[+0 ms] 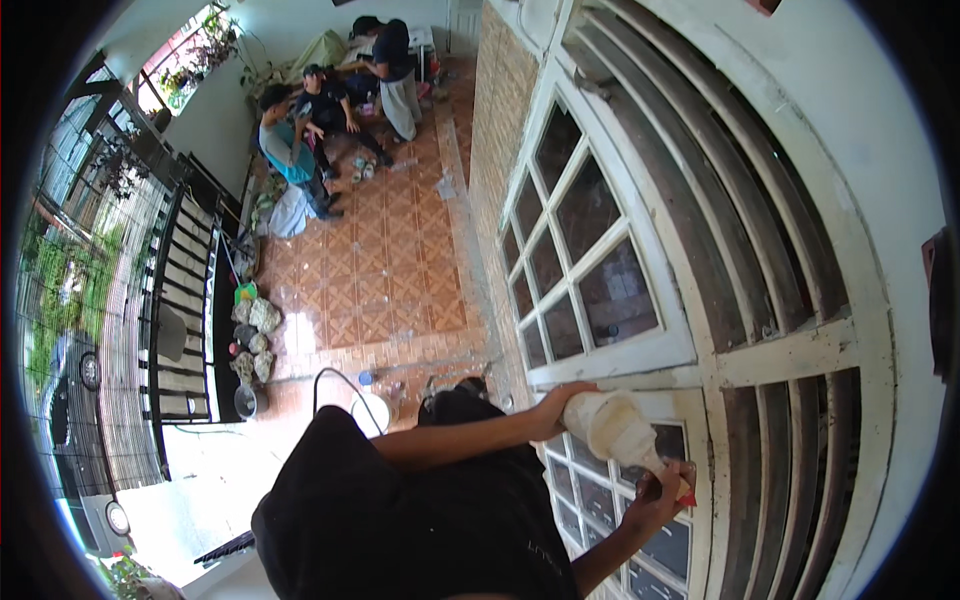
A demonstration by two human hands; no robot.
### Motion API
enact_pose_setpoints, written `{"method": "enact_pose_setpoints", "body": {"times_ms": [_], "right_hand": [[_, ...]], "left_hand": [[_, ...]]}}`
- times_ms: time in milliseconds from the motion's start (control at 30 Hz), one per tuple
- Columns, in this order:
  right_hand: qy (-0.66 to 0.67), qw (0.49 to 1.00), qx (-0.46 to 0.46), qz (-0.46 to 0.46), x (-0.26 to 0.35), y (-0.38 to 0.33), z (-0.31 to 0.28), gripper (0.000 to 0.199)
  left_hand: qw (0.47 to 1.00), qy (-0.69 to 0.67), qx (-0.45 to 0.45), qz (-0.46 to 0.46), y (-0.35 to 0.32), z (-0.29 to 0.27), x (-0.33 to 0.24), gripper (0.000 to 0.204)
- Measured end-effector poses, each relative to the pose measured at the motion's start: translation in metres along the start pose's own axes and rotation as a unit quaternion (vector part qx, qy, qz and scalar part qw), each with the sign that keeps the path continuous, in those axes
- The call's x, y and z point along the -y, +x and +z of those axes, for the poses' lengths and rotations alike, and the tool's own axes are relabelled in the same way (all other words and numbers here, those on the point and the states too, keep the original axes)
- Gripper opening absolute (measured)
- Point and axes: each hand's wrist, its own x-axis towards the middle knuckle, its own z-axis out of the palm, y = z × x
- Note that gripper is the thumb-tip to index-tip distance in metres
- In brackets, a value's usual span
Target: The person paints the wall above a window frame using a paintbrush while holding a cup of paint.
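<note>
Left hand [556,404] wraps the wide butt end of a cream-white bag [612,428], fingers closed around it. Bag tapers down-right from that hand to a narrow tip by the right hand [662,492]. Right hand is closed around the tip end, with a small red-tipped tool [686,492] at the fingers; exact grip too small to tell. Both hands sit against the white window frame [650,352], at the rail between upper and lower glass panes [614,292]. Louvred shutter [780,440] just right of the right hand. Well away from both hands, three people [330,110] on the tiled floor [385,270].
</note>
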Motion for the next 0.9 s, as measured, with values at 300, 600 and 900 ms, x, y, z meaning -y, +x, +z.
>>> {"method": "enact_pose_setpoints", "body": {"times_ms": [300, 600, 900], "right_hand": [[0.034, 0.999, -0.019, -0.001, 0.005, 0.001, 0.007, 0.014], [0.047, 0.997, -0.054, -0.013, -0.003, -0.005, 0.001, 0.013], [0.048, 0.998, -0.048, -0.011, -0.005, -0.011, -0.015, 0.015]], "left_hand": [[0.998, 0.028, -0.049, -0.002, -0.005, 0.006, 0.005, 0.032], [0.997, 0.020, -0.073, -0.022, -0.002, 0.000, 0.017, 0.032], [0.998, 0.014, -0.050, -0.030, -0.005, 0.002, 0.030, 0.031]]}}
